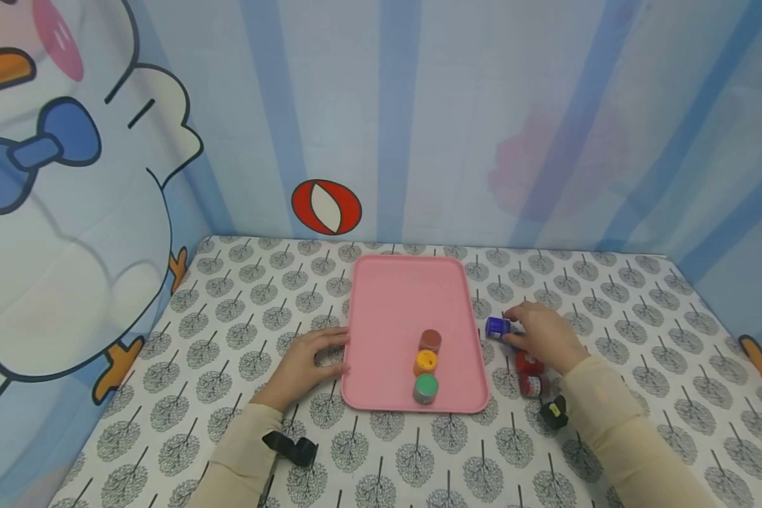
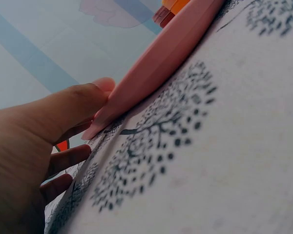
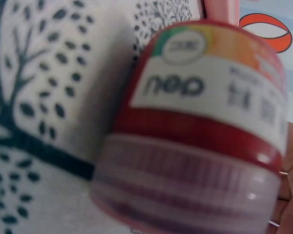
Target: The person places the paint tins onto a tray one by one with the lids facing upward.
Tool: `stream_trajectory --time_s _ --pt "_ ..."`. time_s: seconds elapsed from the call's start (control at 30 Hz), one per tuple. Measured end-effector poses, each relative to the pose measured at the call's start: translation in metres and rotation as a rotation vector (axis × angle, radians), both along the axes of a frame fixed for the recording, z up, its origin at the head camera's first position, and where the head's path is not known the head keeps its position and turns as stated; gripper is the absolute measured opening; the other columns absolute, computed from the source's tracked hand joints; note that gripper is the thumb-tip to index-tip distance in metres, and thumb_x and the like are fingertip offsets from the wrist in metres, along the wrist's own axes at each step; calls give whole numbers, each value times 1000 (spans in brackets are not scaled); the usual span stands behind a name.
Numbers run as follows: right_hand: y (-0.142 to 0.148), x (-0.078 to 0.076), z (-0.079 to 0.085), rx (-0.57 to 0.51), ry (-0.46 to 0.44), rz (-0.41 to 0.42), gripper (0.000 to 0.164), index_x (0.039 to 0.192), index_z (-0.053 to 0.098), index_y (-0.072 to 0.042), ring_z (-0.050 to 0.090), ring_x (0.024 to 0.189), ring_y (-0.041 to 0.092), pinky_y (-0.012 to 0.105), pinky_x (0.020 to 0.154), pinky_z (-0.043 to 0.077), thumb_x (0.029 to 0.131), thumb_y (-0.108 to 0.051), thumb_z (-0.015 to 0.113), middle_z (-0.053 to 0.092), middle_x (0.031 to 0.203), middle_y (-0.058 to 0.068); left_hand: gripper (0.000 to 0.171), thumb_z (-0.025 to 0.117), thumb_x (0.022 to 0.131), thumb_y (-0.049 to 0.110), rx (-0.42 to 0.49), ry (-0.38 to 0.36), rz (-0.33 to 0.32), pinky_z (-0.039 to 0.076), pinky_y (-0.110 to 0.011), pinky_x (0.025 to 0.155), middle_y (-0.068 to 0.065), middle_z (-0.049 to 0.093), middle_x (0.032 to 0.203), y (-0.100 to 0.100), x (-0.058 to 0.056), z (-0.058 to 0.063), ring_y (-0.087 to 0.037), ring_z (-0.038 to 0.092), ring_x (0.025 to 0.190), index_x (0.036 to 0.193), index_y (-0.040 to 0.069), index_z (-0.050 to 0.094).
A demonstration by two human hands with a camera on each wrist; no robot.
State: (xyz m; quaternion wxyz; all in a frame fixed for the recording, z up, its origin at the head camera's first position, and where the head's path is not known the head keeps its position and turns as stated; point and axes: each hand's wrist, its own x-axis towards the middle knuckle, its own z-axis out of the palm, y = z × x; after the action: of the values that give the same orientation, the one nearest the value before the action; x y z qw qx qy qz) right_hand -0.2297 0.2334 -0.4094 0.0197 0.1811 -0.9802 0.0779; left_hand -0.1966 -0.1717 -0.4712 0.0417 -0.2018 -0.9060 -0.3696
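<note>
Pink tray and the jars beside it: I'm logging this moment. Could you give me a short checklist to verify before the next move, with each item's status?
1. Pink tray resting on the tree-print cloth: ok.
2. Left hand touching the tray's left edge: ok.
3. Reddish-brown jar, orange jar and green-lidded jar all on the tray: ok.
4. Right hand firmly gripping a blue jar: cannot tell; the fingers are at the blue jars, but contact is partly hidden.
5. Labelled red jar upright: not ok; it lies on its side.
</note>
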Motion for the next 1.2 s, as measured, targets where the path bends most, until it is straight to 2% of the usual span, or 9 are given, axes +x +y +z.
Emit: stream_trajectory --time_s 0.33,0.63,0.9,1.2 --pt "-1 -4 -4 -15 -50 -11 43 115 63 1 64 98 36 53 91 52 82 -23 74 69 106 18 53 78 78 30 -8 4 -4 31 -56 115 -2 55 142 0 -1 0 -29 47 134 126 15 63" --pt "-2 -7 -5 -29 -66 -12 38 113 63 0 65 100 37 52 91 52 82 -20 74 69 106 18 53 78 77 29 -10 9 -3 31 -57 114 -3 55 141 0 0 0 -30 48 133 126 15 63" --pt "-1 -6 -6 -27 -77 -19 35 110 62 -2 67 94 35 51 86 55 83 -23 72 71 102 17 53 79 77 28 4 3 -14 31 -56 115 -3 55 141 1 1 0 -30 47 134 125 13 63" --pt "-4 -5 -2 -46 -82 -16 34 111 62 -2 67 94 35 51 86 55 85 -22 71 70 105 18 54 78 77 30 -4 -7 0 29 -58 115 -1 54 142 0 -1 -2 -30 46 134 126 16 63"
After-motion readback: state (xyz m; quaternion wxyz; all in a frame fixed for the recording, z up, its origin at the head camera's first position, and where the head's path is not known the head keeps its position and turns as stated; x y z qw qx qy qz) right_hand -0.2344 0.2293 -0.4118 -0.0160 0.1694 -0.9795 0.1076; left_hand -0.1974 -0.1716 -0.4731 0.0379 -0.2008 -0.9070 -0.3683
